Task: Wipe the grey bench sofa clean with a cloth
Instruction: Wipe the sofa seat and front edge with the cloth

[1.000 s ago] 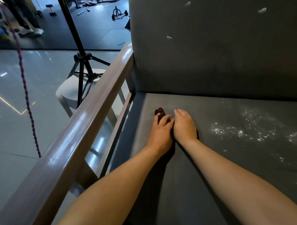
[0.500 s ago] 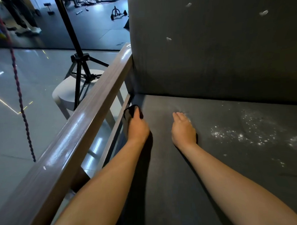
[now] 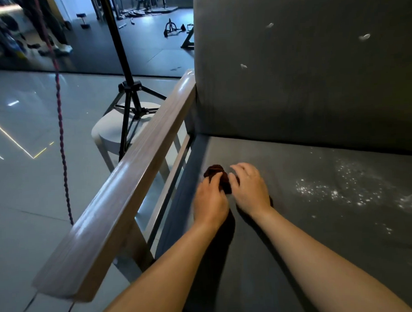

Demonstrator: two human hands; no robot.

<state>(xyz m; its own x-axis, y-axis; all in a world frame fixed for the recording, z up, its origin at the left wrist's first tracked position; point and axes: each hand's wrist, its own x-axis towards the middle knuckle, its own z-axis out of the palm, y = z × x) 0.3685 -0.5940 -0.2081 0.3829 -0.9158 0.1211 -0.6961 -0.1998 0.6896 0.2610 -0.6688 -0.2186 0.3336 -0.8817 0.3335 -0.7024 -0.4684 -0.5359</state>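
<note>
The grey bench sofa has a seat (image 3: 263, 259) and an upright backrest (image 3: 303, 88). A small dark brown cloth (image 3: 216, 171) lies bunched on the seat near its left edge. My left hand (image 3: 210, 199) grips the cloth with fingers curled over it. My right hand (image 3: 249, 189) sits just to the right, fingers loosely curled above the seat, thumb touching the cloth's edge. White powder (image 3: 331, 192) is scattered over the seat to the right of my hands. A few white smudges (image 3: 364, 37) mark the backrest.
A wooden armrest (image 3: 130, 182) runs along the seat's left side, with thin rails below it. Beyond it stand a black tripod (image 3: 126, 93) and a white stool (image 3: 109, 134). A red braided rope (image 3: 61, 138) hangs over the tiled floor.
My left hand swept the cloth to the seat's left edge by the armrest, then came back right beside my right hand. My right hand's fingers went from flat to curled.
</note>
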